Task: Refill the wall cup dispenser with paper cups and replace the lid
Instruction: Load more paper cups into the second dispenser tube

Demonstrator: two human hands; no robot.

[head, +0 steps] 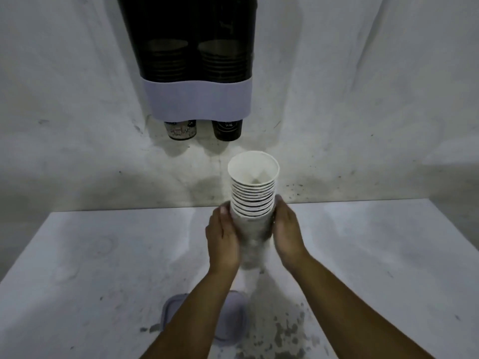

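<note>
Two hands held a nested stack of paper cups upright above the surface, below the wall dispenser.

The lid (228,325) lay flat on the pale surface (77,255) at the near edge, partly hidden under the left forearm. The left hand (223,239) pressed its straight fingers flat against the left side of the stack of paper cups (252,193), and the right hand (286,234) cupped the right side, fingers curved round it. The stack's open mouth faced up toward the camera. On the wall above hung the dark dispenser (189,47) with a pale lower band, two columns of cups dimly visible inside; a patterned cup (180,129) and a black cup (227,130) poked out underneath.
</note>
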